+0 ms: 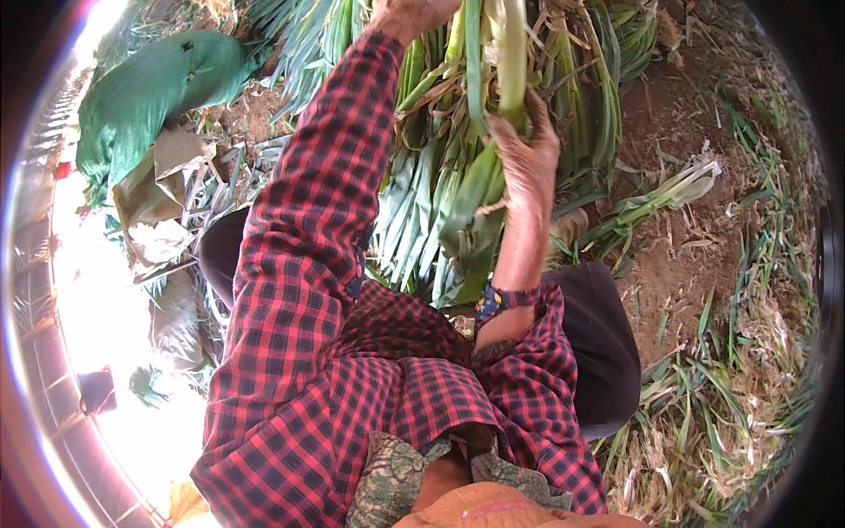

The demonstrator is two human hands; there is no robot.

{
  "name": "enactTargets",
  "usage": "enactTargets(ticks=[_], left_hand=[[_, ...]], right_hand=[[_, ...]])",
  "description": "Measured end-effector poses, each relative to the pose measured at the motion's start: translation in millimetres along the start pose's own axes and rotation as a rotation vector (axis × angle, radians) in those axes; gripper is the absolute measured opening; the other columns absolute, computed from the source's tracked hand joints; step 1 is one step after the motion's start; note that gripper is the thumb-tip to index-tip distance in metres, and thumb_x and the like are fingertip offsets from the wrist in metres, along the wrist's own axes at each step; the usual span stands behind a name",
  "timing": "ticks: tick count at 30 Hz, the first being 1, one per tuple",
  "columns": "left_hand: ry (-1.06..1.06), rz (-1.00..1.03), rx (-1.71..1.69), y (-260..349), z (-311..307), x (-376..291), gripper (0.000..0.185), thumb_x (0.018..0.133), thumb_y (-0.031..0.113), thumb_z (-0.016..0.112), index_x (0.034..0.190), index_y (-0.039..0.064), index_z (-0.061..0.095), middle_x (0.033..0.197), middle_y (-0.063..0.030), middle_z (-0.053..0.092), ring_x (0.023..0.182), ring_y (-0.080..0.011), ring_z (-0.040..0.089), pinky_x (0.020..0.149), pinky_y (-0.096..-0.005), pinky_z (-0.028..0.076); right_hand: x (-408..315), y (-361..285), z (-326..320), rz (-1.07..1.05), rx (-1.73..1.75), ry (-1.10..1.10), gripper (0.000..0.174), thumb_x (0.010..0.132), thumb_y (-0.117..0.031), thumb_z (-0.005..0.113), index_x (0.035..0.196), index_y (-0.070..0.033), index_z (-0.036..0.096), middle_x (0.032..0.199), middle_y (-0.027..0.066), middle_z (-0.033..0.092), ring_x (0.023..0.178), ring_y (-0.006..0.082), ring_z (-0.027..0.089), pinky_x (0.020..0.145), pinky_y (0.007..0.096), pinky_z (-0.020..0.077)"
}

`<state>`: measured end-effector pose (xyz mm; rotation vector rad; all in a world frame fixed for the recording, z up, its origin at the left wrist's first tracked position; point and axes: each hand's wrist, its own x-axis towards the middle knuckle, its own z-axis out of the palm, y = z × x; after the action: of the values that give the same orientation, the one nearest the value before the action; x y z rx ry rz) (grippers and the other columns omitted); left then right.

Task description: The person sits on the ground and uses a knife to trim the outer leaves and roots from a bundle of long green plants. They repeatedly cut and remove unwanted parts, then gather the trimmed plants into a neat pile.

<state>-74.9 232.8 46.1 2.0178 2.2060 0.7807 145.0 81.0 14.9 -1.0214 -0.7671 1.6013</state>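
Note:
My right hand is closed around the green stalk of a leafy vegetable that looks like leek or green onion. Its broad leaves hang down beside my wrist. At the top edge of the head view is my left hand, partly cut off, so what its fingers do is hidden. Beneath both hands lies a thick heap of similar long green stalks, with dry brown leaves among them.
A green mesh sack lies at the upper left, near crumpled brown sheeting. One loose stalk with a pale end rests on bare soil at right. Trimmed leaves and roots litter the ground at lower right.

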Motion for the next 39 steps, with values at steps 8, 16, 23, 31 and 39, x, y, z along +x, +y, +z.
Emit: enactTargets(ticks=[8, 16, 23, 31, 39], left_hand=[[-0.062, 0.027, -0.013, -36, 5, -65, 0.056, 0.094, 0.043, 0.067, 0.133, 0.004, 0.063, 0.110, -0.0223, 0.074, 0.099, -0.0409, 0.072, 0.089, -0.0488, 0.058], [-0.351, -0.063, -0.014, -16, -20, -227, 0.067, 0.093, 0.037, 0.071, 0.149, 0.007, 0.050, 0.108, -0.0202, 0.067, 0.096, -0.0381, 0.070, 0.083, -0.0476, 0.057], [-0.424, 0.029, 0.115, 17, -22, -238, 0.069, 0.086, 0.025, 0.078, 0.146, 0.005, 0.050, 0.103, -0.0191, 0.065, 0.089, -0.0389, 0.069, 0.078, -0.0482, 0.057], [-0.384, -0.076, 0.147, 7, -15, -158, 0.057, 0.092, 0.039, 0.071, 0.138, 0.007, 0.058, 0.108, -0.0227, 0.071, 0.099, -0.0410, 0.071, 0.086, -0.0495, 0.057], [-0.288, -0.049, 0.000, 21, -38, -220, 0.063, 0.088, 0.035, 0.075, 0.142, 0.010, 0.057, 0.106, -0.0218, 0.070, 0.095, -0.0429, 0.071, 0.082, -0.0512, 0.057]], right_hand=[[25, -42, -127, -0.233, -0.548, 0.595, 0.052, 0.086, -0.005, 0.081, 0.135, -0.015, 0.069, 0.119, 0.0127, 0.074, 0.097, 0.0206, 0.071, 0.069, 0.0337, 0.0631], [80, 43, -68, -0.292, -0.808, 0.162, 0.044, 0.100, -0.025, 0.067, 0.139, -0.004, 0.064, 0.128, 0.0180, 0.071, 0.120, 0.0335, 0.066, 0.107, 0.0421, 0.0495], [94, 73, -31, -0.185, -1.407, 0.176, 0.086, 0.080, -0.046, 0.083, 0.151, -0.012, 0.048, 0.129, 0.0272, 0.059, 0.122, 0.0453, 0.055, 0.101, 0.0578, 0.0453], [96, 60, -31, -0.307, -1.539, 0.157, 0.075, 0.073, -0.045, 0.086, 0.140, -0.021, 0.062, 0.115, 0.0208, 0.067, 0.104, 0.0424, 0.063, 0.094, 0.0574, 0.0456], [87, 71, -22, -0.585, -1.443, 0.205, 0.064, 0.083, -0.033, 0.081, 0.140, -0.015, 0.060, 0.122, 0.0219, 0.066, 0.119, 0.0432, 0.058, 0.098, 0.0530, 0.0488]])
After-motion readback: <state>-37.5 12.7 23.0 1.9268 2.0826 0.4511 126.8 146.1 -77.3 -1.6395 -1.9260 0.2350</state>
